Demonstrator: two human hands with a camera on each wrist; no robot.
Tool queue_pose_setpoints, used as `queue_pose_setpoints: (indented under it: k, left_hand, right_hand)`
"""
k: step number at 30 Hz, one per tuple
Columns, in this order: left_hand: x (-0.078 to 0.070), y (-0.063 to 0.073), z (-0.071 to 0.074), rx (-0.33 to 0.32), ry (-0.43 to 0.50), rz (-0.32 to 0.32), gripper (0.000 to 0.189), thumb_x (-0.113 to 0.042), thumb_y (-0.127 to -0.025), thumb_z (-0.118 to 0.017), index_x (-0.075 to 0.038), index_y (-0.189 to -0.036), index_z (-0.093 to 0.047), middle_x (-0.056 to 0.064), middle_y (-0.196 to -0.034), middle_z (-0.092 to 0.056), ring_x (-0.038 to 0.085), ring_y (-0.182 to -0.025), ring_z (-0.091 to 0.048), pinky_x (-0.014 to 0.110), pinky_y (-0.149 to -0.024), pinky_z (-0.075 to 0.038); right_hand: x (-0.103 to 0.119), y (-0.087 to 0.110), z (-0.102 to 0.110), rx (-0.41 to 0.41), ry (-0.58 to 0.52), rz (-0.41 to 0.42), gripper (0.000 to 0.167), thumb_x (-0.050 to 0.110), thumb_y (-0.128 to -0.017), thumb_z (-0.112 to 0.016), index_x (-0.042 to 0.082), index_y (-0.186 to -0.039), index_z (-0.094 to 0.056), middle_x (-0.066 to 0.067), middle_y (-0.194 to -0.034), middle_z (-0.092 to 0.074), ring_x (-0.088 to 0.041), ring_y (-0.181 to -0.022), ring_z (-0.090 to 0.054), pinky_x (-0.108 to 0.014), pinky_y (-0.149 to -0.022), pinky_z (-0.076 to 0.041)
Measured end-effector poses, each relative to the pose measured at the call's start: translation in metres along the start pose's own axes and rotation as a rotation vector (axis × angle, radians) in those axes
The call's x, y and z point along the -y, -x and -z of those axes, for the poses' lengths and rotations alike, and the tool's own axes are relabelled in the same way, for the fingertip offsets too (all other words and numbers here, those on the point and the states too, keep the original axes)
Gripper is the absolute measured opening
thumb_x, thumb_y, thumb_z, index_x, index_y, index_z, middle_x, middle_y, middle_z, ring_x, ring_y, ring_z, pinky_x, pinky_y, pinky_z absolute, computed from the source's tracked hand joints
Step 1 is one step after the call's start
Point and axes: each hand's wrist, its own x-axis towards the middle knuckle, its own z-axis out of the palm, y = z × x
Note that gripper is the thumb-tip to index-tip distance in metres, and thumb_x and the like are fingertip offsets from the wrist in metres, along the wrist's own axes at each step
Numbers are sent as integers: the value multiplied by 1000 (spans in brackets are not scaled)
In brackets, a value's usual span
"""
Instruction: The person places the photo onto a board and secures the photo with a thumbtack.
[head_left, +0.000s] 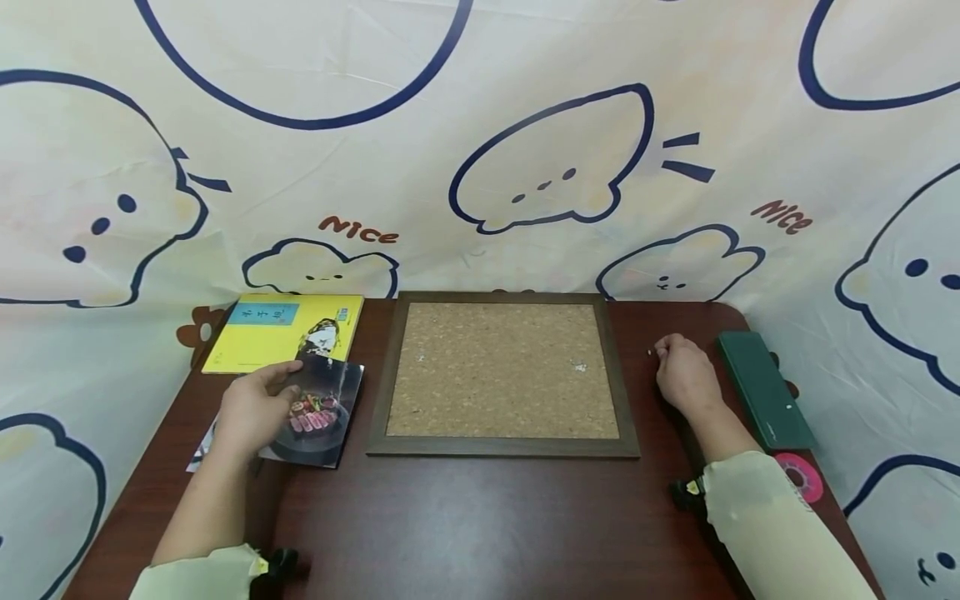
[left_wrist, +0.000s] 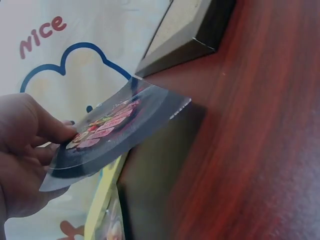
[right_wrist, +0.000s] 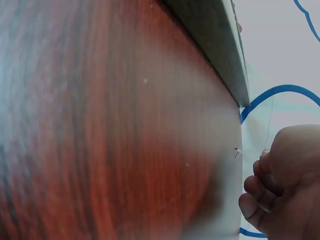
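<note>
Left grip, one: clamped on one print, thumb above and fingers beneath. Right grip, one: fingers curled together; whether they pinch anything cannot be told. Small pin-like item, one, just beside the right fingertips.

Forearms, two: left reaching forward from lower left, right reaching forward and inward from lower right. Sleeves, two, pale green.

Dark print, one, picturing sliced meat: left of the cork board, raised off the bench, picture side up, tilted and slightly bowed. Free edge points right, toward the board; outline partly covered by the hand, so its long axis cannot be told.

Cork board, one, wood-framed, long axis left to right, bearing two small whitish spots. Yellow item, one, blue-labelled, beyond the left grip. Further sheet, one, mostly hidden beneath the left grip. Green case, one, right of the right grip, long axis running away from the person. Pink ring, one, at the case's near end.
</note>
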Motion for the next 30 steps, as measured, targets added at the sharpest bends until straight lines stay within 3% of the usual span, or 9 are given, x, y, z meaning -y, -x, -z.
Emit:
queue_pose_setpoints:
  k: [4, 7, 11, 19, 30]
  left_hand:
    - [-4, 0, 4, 12, 35, -8, 48, -14, -104, -55, -8, -151, -54, 29, -149, -52, 44, -120, -57, 37, -68, -53]
    - [-9, -1, 5, 28, 67, 0, 49, -16, -105, -56, -10, -153, -52, 28, -152, -49, 49, -133, -51, 50, -85, -55]
    - [-17, -2, 4, 47, 112, 21, 50, -22, -106, -57, -14, -155, -50, 25, -155, -46, 49, -141, -43, 64, -105, -43]
    - [-28, -7, -5, 75, 193, -3, 50, -24, -105, -60, -17, -154, -52, 23, -156, -46, 47, -140, -45, 61, -107, -43]
    - [-42, -18, -23, 121, 267, -19, 49, -22, -103, -64, -17, -151, -56, 19, -152, -50, 37, -132, -49, 49, -105, -44]
  right_hand:
    - [5, 2, 1, -9, -24, 8, 26, 12, -111, -42, -5, -117, -60, -26, -113, -62, -45, -102, -63, -58, -82, -51]
    - [9, 3, 2, -19, -36, 31, 25, 11, -110, -43, -6, -117, -60, -27, -113, -63, -45, -103, -63, -58, -84, -51]
    - [16, 4, 4, -3, -48, 58, 24, 8, -109, -43, -7, -116, -61, -27, -112, -64, -45, -103, -63, -58, -86, -51]
    - [29, 7, 3, 24, -78, 91, 24, 6, -108, -43, -7, -117, -61, -25, -111, -64, -40, -96, -64, -55, -82, -52]
    - [48, 9, -4, 7, -127, 114, 23, 7, -108, -45, -5, -117, -62, -25, -113, -65, -42, -103, -64, -56, -89, -51]
